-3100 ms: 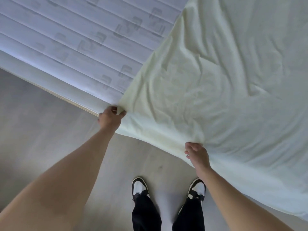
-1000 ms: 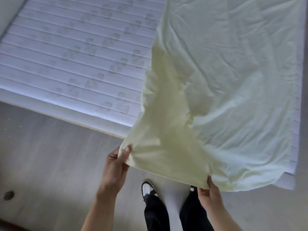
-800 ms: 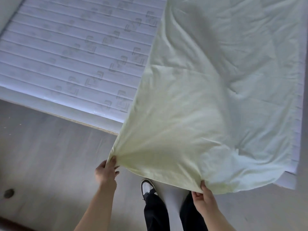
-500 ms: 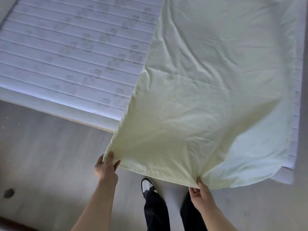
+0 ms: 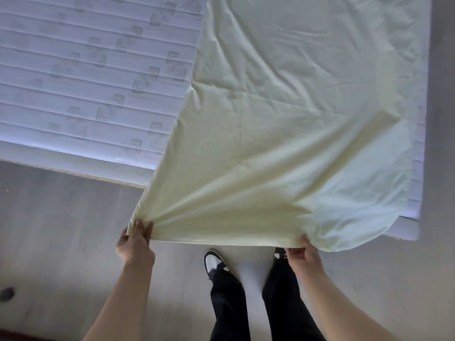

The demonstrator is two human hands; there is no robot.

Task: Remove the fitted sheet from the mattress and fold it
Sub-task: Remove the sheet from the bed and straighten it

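The pale green fitted sheet (image 5: 283, 124) lies spread over the right part of the white quilted mattress (image 5: 86, 77), whose left part is bare. The sheet's near edge hangs off the mattress, pulled taut between my hands above the floor. My left hand (image 5: 135, 242) pinches the sheet's left corner, with folds fanning out from the pinch. My right hand (image 5: 301, 254) grips the near edge further right, fingers curled into the cloth. To the right of that hand the sheet sags in a loose bulge over the mattress corner.
Grey floor (image 5: 61, 230) runs in front of the mattress. My legs in black trousers and black-and-white shoes (image 5: 214, 262) stand between my arms. A small dark object (image 5: 7, 294) lies on the floor at far left. A grey strip (image 5: 443, 119) borders the mattress on the right.
The sheet, earlier billowed up, has settled flatter on the mattress. Both hands have stayed at the near edge and pulled it tighter, so folds now fan from the left corner.
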